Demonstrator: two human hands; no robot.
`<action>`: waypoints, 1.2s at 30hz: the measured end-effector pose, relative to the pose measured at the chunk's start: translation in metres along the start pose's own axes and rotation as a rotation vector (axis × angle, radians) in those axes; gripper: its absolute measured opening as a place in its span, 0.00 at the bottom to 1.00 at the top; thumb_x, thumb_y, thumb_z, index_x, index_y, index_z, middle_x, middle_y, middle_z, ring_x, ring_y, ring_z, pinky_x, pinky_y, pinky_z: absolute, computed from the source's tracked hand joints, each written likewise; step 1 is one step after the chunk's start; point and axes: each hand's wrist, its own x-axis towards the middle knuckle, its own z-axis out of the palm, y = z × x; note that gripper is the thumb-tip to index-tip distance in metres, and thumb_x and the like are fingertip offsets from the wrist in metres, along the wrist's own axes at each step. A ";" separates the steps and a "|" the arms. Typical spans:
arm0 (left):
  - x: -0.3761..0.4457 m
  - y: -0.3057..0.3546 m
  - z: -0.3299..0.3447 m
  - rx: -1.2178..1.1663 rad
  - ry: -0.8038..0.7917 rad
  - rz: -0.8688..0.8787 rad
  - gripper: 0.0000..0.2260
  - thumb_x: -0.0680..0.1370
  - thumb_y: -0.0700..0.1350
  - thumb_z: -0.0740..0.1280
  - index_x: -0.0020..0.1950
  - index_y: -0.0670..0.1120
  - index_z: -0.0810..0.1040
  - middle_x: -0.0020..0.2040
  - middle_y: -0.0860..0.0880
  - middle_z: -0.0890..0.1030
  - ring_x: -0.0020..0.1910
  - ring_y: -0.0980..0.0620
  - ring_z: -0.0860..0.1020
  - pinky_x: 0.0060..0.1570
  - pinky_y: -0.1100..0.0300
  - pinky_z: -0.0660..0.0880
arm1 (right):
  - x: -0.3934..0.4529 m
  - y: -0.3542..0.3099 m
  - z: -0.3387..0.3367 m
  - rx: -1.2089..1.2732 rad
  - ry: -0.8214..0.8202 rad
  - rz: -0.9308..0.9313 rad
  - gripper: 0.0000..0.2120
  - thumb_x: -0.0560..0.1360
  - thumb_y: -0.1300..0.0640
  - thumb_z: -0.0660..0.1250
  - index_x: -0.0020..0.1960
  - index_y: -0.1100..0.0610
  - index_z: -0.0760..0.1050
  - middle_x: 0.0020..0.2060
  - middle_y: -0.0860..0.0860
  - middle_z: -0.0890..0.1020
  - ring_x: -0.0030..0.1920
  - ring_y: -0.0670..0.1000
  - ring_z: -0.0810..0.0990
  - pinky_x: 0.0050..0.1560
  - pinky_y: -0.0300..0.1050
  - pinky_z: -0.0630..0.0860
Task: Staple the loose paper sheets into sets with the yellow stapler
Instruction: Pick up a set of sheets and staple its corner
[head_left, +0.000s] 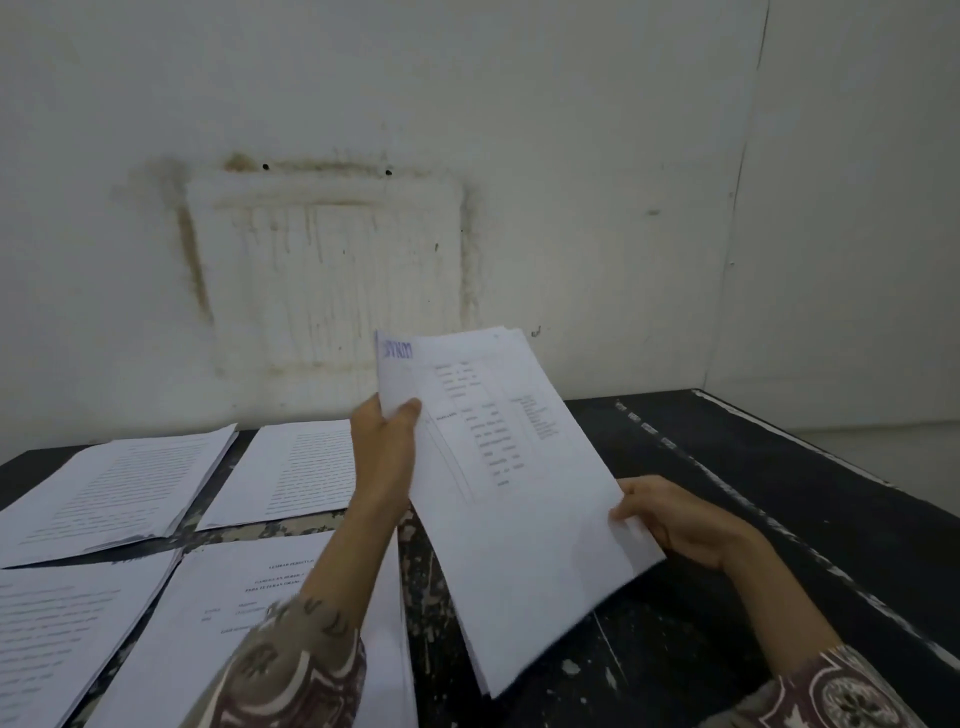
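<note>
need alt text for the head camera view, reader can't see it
A person holds a bundle of printed sheets tilted up above a dark table, left hand gripping its far edge, right hand its near edge. Four paper stacks lie on the table to the left, below a stained white wall.

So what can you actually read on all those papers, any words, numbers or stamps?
Nothing reads with certainty.
Held sheets, gripped by the left hand and right hand: a blue mark at the top corner, illegible; table print too blurred.
Near pile on the table: a bold centred heading, too blurred to quote.
Other three piles: body text too small.
</note>
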 end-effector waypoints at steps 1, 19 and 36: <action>0.006 0.003 0.003 -0.006 0.008 -0.006 0.07 0.78 0.36 0.61 0.52 0.44 0.75 0.39 0.50 0.78 0.37 0.52 0.77 0.31 0.61 0.75 | -0.002 0.000 -0.004 0.008 -0.009 -0.004 0.15 0.74 0.65 0.60 0.59 0.60 0.75 0.55 0.58 0.80 0.54 0.58 0.78 0.48 0.51 0.78; 0.005 -0.079 0.095 0.241 -0.446 -0.429 0.04 0.77 0.33 0.60 0.51 0.36 0.72 0.38 0.41 0.79 0.26 0.51 0.80 0.24 0.63 0.77 | 0.026 0.000 -0.089 0.077 0.615 -0.045 0.09 0.77 0.72 0.53 0.49 0.66 0.71 0.37 0.57 0.75 0.34 0.52 0.71 0.30 0.43 0.66; 0.033 -0.135 0.183 0.411 -0.439 -0.304 0.05 0.75 0.32 0.64 0.43 0.40 0.69 0.37 0.39 0.76 0.13 0.59 0.71 0.15 0.70 0.64 | 0.098 0.050 -0.147 -0.320 0.838 0.123 0.12 0.72 0.72 0.53 0.33 0.61 0.64 0.37 0.59 0.71 0.34 0.53 0.68 0.33 0.45 0.62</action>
